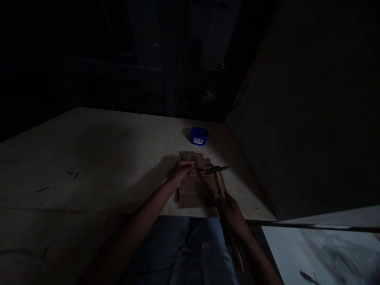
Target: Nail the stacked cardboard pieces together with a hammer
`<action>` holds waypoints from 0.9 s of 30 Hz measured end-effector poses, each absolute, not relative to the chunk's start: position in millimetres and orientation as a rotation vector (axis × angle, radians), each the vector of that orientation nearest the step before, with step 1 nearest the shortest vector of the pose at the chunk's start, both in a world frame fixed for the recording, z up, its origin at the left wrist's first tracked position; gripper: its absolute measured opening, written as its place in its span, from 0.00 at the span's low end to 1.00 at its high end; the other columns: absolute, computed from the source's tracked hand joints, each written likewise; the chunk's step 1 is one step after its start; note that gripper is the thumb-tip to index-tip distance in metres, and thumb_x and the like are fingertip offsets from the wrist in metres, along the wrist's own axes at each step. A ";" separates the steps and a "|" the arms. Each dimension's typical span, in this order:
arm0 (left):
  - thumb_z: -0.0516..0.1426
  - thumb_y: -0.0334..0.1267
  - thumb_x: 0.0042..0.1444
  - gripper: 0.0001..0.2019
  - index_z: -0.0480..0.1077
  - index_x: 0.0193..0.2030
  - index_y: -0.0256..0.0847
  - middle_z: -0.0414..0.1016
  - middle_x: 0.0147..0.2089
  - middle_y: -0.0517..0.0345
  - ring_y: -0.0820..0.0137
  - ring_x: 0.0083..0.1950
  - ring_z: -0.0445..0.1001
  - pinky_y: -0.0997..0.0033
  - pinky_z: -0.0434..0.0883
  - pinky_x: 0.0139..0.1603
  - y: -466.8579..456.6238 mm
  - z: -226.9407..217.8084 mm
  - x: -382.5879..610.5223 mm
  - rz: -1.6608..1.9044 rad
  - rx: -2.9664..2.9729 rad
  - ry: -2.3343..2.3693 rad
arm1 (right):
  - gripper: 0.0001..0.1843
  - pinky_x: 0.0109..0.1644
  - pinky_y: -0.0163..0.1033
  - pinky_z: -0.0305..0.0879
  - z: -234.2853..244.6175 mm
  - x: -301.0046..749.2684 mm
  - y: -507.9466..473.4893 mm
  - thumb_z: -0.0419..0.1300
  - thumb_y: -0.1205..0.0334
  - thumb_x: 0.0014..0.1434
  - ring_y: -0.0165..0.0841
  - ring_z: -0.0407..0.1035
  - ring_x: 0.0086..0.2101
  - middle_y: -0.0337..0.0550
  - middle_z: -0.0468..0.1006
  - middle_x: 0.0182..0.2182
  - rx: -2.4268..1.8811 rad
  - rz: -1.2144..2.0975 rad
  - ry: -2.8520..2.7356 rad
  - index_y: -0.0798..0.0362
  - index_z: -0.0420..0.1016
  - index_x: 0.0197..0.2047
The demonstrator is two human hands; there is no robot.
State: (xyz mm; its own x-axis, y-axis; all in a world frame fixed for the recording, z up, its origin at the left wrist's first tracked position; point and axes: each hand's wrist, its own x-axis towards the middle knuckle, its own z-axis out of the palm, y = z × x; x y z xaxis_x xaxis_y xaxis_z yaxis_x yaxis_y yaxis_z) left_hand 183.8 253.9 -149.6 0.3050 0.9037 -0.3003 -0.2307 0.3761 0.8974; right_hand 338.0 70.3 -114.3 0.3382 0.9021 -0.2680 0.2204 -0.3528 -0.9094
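Note:
In the head view, my right hand [230, 211] is closed round the wooden handle of a hammer [219, 184]. Its dark head is held over the right part of a brown piece of cardboard [194, 200], whose surface shows rows of small marks. My left hand [181, 172] rests at the cardboard's upper left with thumb and fingers pinched together. What sits between those fingertips is too small and dark to make out. Between the fingertips and the hammer head lie some small dark bits [200, 170] on the cardboard.
A blue plastic tub [199, 136] with a white label stands behind the cardboard on the pale table [142, 138]. Several thin dark pieces [76, 175] lie at the left. A large dark panel [308, 118] rises along the right side. The room is very dim.

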 end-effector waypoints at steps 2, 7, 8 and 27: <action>0.65 0.32 0.49 0.11 0.78 0.40 0.32 0.80 0.35 0.51 0.73 0.32 0.76 0.78 0.69 0.28 256.0 -155.2 187.3 0.932 0.990 0.987 | 0.31 0.23 0.32 0.57 -117.6 339.3 70.6 0.55 0.31 0.56 0.29 0.60 0.23 0.37 0.65 0.24 -1.799 1.056 -0.980 0.54 0.68 0.38; 0.60 0.30 0.53 0.09 0.79 0.41 0.35 0.81 0.39 0.50 0.68 0.39 0.79 0.73 0.74 0.36 259.1 -170.6 188.6 0.980 1.315 1.049 | 0.30 0.16 0.31 0.48 -127.8 337.6 73.6 0.55 0.32 0.56 0.24 0.50 0.16 0.31 0.58 0.21 -1.803 1.162 -0.909 0.53 0.66 0.44; 0.60 0.31 0.54 0.09 0.79 0.41 0.35 0.82 0.40 0.50 0.67 0.41 0.79 0.70 0.75 0.41 258.7 -173.0 188.5 0.994 1.395 1.049 | 0.31 0.16 0.30 0.47 -129.8 337.1 74.2 0.55 0.33 0.56 0.24 0.49 0.16 0.30 0.57 0.21 -1.795 1.183 -0.901 0.53 0.66 0.44; 0.60 0.33 0.58 0.07 0.79 0.41 0.41 0.82 0.44 0.53 0.65 0.47 0.79 0.65 0.74 0.54 249.6 -178.1 191.8 1.023 1.746 1.036 | 0.27 0.15 0.29 0.45 -144.5 336.2 72.7 0.57 0.41 0.60 0.22 0.47 0.16 0.30 0.58 0.22 -1.733 1.220 -0.858 0.56 0.67 0.50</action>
State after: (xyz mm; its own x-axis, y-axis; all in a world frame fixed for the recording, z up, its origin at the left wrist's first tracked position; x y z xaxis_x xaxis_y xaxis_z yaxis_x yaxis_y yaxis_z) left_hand 191.8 249.6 -178.1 0.3247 0.9196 0.2210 0.2332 -0.3043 0.9236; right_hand 336.2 72.7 -144.5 0.2949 0.8737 -0.3868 0.0686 -0.4231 -0.9035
